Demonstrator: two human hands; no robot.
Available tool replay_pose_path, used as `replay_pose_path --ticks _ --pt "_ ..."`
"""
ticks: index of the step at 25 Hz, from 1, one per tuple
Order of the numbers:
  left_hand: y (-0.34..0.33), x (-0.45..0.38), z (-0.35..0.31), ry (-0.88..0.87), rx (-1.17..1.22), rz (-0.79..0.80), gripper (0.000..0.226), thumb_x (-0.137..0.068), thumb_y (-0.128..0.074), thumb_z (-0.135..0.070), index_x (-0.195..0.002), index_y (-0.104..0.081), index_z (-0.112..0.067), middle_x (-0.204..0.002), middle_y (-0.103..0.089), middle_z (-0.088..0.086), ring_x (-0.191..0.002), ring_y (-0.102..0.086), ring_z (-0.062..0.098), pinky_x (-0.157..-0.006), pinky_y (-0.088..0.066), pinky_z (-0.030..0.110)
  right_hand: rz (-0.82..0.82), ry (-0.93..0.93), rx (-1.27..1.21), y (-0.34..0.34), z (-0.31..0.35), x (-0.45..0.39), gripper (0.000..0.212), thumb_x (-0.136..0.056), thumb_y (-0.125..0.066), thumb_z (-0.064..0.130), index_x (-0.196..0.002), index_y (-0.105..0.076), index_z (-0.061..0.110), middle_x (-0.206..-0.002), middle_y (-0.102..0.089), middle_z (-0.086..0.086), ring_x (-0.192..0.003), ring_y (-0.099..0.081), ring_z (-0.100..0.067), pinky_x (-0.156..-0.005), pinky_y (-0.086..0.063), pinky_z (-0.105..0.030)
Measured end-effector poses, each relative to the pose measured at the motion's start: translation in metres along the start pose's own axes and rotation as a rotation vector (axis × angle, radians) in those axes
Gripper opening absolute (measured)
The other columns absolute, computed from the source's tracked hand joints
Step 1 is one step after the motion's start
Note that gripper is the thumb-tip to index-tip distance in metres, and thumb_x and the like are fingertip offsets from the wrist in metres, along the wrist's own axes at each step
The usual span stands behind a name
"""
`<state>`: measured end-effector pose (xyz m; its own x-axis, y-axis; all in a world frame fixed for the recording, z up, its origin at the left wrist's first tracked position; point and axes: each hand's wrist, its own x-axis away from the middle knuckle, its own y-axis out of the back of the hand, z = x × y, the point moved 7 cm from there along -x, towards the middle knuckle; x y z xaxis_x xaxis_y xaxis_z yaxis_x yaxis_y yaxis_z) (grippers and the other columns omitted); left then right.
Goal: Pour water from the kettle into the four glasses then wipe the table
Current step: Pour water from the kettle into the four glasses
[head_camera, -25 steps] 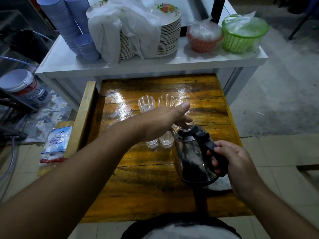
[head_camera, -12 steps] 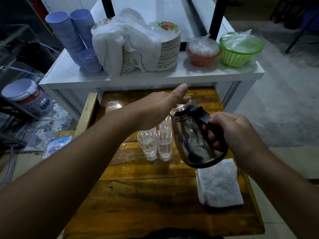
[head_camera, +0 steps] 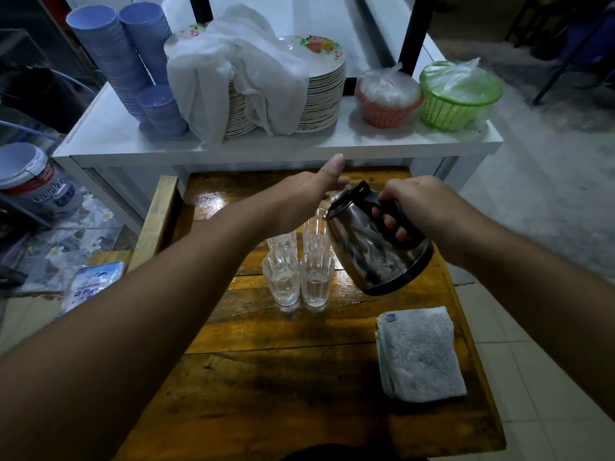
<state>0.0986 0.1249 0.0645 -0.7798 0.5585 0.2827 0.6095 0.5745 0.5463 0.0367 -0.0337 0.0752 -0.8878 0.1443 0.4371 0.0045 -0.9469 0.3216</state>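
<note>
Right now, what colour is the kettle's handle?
Black, seen in the head view: the kettle handle.

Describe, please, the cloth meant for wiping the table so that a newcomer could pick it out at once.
Start at the wooden table in front of the white counter. On its near right part, apart from the four glasses and below the tilted kettle, lies a folded grey cloth. Unlike the white cloth draped over the plates, it lies flat, square and untouched.

far left glass (head_camera: 281, 240) half behind forearm, kettle (head_camera: 376, 244) spout hidden by hand
</note>
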Motion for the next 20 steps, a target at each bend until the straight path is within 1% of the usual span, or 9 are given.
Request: replay_pose_path --ticks 2,3,5,8,11,13,15,18,20 --pt "0.003 -0.005 0.005 -0.013 0.051 -0.001 0.08 -0.093 -0.008 -0.07 -0.144 -0.049 -0.025 -0.151 -0.048 0.002 -0.133 -0.046 0.02 -0.106 -0.037 0.041 -0.006 -0.02 0.045 -0.001 0.006 -0.006 0.027 -0.089 -0.051 0.026 -0.074 -0.069 0.011 -0.062 -0.056 -0.005 -0.056 -0.046 -0.02 -0.051 -0.036 -0.03" --pt "0.005 -0.007 0.008 -0.013 0.077 -0.002 0.082 -0.092 -0.009 -0.071 -0.145 -0.049 -0.023 -0.152 -0.047 0.003 -0.135 -0.045 0.021 -0.108 -0.037 0.044 -0.01 -0.027 0.064 -0.003 0.01 -0.01 0.027 -0.087 -0.052 0.026 -0.072 -0.069 0.012 -0.066 -0.058 -0.007 -0.059 -0.047 -0.022 -0.052 -0.036 -0.031" --pt "0.007 -0.008 0.012 -0.004 0.119 -0.001 0.086 -0.09 -0.011 -0.074 -0.146 -0.048 -0.021 -0.152 -0.047 0.004 -0.136 -0.045 0.021 -0.108 -0.039 0.046 -0.027 -0.024 0.104 -0.003 0.017 -0.015 0.025 -0.085 -0.054 0.026 -0.07 -0.069 0.012 -0.069 -0.06 -0.009 -0.062 -0.048 -0.024 -0.054 -0.037 -0.032" --pt "0.01 -0.009 0.016 -0.001 0.181 -0.006 0.085 -0.092 -0.011 -0.072 -0.15 -0.041 -0.017 -0.153 -0.046 0.005 -0.137 -0.043 0.023 -0.11 -0.037 0.048 -0.048 0.012 0.193 -0.006 0.029 -0.022 0.027 -0.086 -0.054 0.026 -0.068 -0.067 0.01 -0.055 -0.055 -0.004 -0.049 -0.044 -0.019 -0.049 -0.035 -0.028" --pt "0.01 -0.009 0.02 0.026 0.236 -0.006 0.083 -0.094 -0.012 -0.07 -0.153 -0.035 -0.016 -0.154 -0.044 0.004 -0.139 -0.041 0.025 -0.111 -0.034 0.05 -0.054 0.03 0.25 -0.008 0.037 -0.026 0.026 -0.087 -0.052 0.026 -0.069 -0.064 0.011 -0.048 -0.053 0.0 -0.046 -0.043 -0.017 -0.046 -0.034 -0.025" --pt "0.009 -0.009 0.021 0.043 0.253 -0.001 0.082 -0.095 -0.011 -0.069 -0.153 -0.035 -0.015 -0.156 -0.042 0.005 -0.14 -0.039 0.026 -0.112 -0.033 0.051 -0.048 0.037 0.283 -0.009 0.041 -0.03 0.024 -0.086 -0.053 0.027 -0.07 -0.064 0.013 -0.051 -0.057 0.001 -0.049 -0.046 -0.017 -0.048 -0.036 -0.025" --pt "0.01 -0.007 0.022 0.055 0.271 -0.004 0.081 -0.096 -0.01 -0.067 -0.152 -0.035 -0.015 -0.157 -0.04 0.005 -0.141 -0.038 0.026 -0.11 -0.035 0.049 -0.043 0.037 0.321 -0.01 0.044 -0.035 0.026 -0.085 -0.054 0.03 -0.071 -0.067 0.013 -0.055 -0.058 -0.001 -0.051 -0.048 -0.018 -0.05 -0.036 -0.027" --pt "0.009 -0.004 0.021 0.061 0.276 -0.013 0.08 -0.096 -0.009 -0.066 -0.153 -0.034 -0.015 -0.156 -0.041 0.006 -0.14 -0.039 0.026 -0.105 -0.038 0.045 -0.059 0.046 0.386 -0.009 0.049 -0.04 0.029 -0.084 -0.055 0.031 -0.065 -0.068 0.012 -0.046 -0.055 0.001 -0.044 -0.046 -0.018 -0.047 -0.036 -0.026" --pt "0.007 -0.002 0.02 0.069 0.29 -0.021 0.08 -0.097 -0.01 -0.065 -0.153 -0.033 -0.013 -0.155 -0.042 0.006 -0.14 -0.039 0.027 -0.107 -0.037 0.045 -0.062 0.049 0.432 -0.01 0.053 -0.042 0.031 -0.083 -0.055 0.031 -0.067 -0.07 0.01 -0.053 -0.058 -0.003 -0.047 -0.048 -0.021 -0.048 -0.037 -0.027"
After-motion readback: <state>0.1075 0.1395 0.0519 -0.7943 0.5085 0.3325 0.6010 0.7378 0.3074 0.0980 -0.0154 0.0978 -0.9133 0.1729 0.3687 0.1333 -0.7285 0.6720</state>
